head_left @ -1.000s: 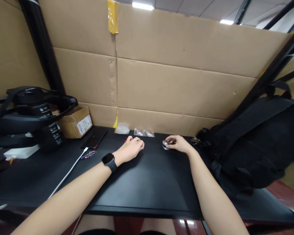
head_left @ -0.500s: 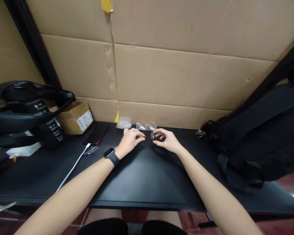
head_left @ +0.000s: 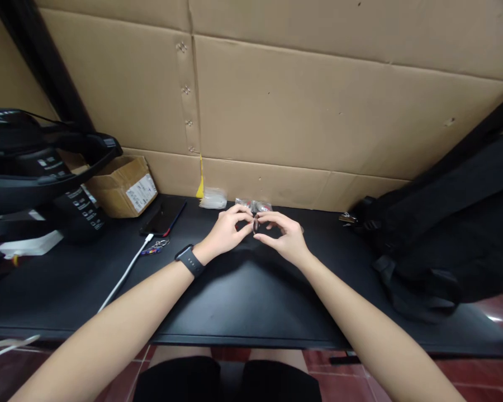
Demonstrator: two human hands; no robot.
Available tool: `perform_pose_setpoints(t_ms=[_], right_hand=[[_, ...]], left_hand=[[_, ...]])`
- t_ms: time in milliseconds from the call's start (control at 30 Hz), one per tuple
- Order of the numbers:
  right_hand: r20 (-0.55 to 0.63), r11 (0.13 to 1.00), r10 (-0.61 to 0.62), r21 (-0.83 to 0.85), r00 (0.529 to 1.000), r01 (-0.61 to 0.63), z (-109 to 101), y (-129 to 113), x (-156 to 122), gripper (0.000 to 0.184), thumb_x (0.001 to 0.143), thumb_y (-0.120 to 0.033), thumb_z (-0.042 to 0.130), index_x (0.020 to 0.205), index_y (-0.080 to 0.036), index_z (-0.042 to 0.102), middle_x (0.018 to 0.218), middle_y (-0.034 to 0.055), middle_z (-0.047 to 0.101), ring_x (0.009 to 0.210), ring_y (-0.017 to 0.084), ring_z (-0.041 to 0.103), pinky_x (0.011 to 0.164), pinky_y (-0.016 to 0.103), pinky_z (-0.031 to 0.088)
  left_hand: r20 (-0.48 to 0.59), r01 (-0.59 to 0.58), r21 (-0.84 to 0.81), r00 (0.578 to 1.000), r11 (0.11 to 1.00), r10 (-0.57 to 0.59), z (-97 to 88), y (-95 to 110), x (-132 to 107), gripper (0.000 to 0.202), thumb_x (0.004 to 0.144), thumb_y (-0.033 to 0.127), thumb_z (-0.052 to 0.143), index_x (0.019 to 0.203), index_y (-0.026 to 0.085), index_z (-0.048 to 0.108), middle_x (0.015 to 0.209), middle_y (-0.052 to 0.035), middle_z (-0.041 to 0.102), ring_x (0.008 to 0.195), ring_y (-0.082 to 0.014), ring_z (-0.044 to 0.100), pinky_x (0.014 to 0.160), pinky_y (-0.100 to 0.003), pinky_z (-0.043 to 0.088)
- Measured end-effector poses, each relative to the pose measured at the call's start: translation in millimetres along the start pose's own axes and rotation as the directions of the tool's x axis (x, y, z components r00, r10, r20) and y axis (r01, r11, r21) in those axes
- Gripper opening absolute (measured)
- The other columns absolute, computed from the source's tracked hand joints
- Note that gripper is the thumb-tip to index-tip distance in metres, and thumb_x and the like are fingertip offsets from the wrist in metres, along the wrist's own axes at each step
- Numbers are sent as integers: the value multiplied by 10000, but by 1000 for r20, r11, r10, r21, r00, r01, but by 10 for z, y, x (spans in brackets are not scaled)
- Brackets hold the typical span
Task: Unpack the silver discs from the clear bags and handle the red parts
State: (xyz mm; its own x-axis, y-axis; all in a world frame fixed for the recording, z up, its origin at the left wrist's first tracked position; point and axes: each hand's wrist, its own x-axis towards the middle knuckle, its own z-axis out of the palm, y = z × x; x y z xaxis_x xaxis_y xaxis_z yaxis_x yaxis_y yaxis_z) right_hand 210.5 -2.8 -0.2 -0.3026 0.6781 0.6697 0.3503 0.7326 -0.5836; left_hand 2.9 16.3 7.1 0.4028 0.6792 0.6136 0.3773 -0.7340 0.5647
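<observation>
Black desk [head_left: 251, 301]; both forearms [head_left: 138, 301] stretched in over it. Left hand [head_left: 224, 231] curled, fingertips beside disc [head_left: 256, 225], can't tell if gripping. Right hand [head_left: 288, 240] arched, thumb near, fingers far, pinching disc. Disc: small, dark, shiny, edge-on between hands.

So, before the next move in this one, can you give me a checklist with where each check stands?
1. Right hand has the disc in its grip: ok, held on edge.
2. Left hand touches the disc: cannot tell; it is right beside it, but the contact is too small to make out.
3. Left hand holds something of its own: cannot tell, its grip is partly hidden.
4. Packets clear of both hands: cannot tell; they lie just behind, partly covered in this view.
5. Phone clear of the left hand: ok, well off to the left.
6. Bag clear of the right hand: ok, apart on the right.
</observation>
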Motion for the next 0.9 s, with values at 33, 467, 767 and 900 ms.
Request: perform_pose_setpoints(t_ms=[33,467,767,900], right_hand=[[-2,1000,4,-3,1000,-4,-1,7,-3,315,804,-398,794,1076,-262,714,1201,88,715,1102,271,674,817,399,594],[-62,996,73,53,995,-70,73,36,-11,387,774,-457,811,1064,-233,686,1080,83,746,962,242,715,781,348,572],[164,992,112,-82,980,-100,11,61,12,275,1024,-420,441,1021,-222,631,922,31,682,821,175,639,778,297,500],[178,995,81,-76,981,-69,14,87,1,223,1011,-393,477,1019,-226,625,946,43,677,847,185,631,788,309,509]], left_hand=[[-5,6,8,1000,1000,-6,4,6,-3,152,935,291,610,890,210,730,1070,-57,669,1016,-193,645,970,-356,495],[-66,15,144,998,989,-5,47,105,-40,114,920,252,602,904,205,705,1075,-53,649,1037,-202,618,937,-351,446],[-38,-34,439,998,898,56,29,131,-88,127,925,313,634,906,248,742,1179,-72,652,1200,-283,516,976,-445,323],[-44,-35,448,997,893,61,42,137,-92,124,922,307,636,900,245,741,1182,-72,651,1204,-291,510,974,-457,319]])
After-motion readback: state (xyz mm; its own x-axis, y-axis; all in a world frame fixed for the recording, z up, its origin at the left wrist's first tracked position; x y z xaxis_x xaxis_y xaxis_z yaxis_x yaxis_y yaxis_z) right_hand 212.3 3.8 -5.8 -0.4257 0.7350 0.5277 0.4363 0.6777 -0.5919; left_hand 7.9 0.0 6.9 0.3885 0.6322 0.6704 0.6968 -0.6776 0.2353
